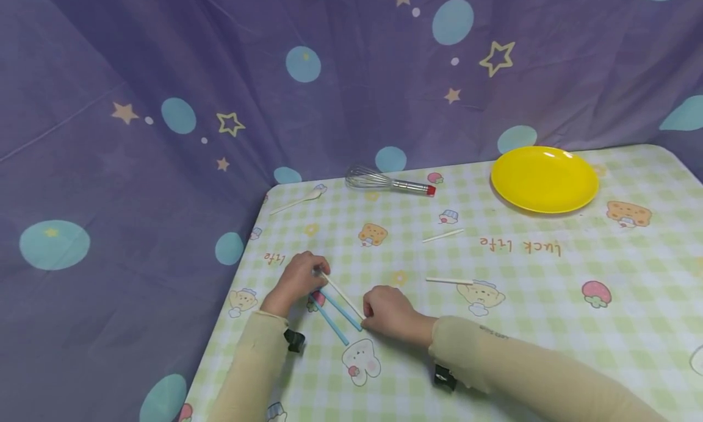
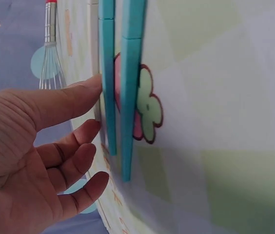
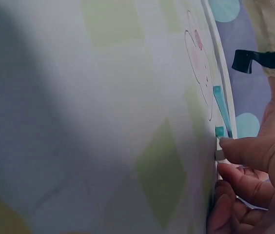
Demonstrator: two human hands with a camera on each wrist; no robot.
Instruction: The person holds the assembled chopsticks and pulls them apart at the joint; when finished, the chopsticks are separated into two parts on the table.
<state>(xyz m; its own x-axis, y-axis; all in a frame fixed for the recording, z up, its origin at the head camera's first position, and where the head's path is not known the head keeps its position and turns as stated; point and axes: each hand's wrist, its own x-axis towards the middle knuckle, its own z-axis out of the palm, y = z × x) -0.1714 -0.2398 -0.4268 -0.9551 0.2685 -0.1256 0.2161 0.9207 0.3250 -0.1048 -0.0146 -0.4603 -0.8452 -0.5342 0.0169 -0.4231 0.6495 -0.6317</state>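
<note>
A white chopstick [image 1: 343,296] lies slanted between the two hands. My left hand [image 1: 301,278] pinches its far end; the left wrist view shows the thumb and index finger on the white stick, the other fingers loosely bent. At the near end, my right hand [image 1: 391,312] pinches the same chopstick between thumb and index finger. Two blue chopsticks lie alongside it on the cloth: one blue chopstick [image 1: 342,310] close beside the white one, the other blue chopstick [image 1: 329,320] a little nearer to me, slightly apart.
Two more white sticks, one farther back [image 1: 443,235] and one nearer [image 1: 449,281], lie right of the hands. A whisk [image 1: 406,185] with a red end and a pale spoon [image 1: 313,194] lie along the back. The yellow plate [image 1: 544,181] is at the back right of the checked tablecloth [image 1: 620,349].
</note>
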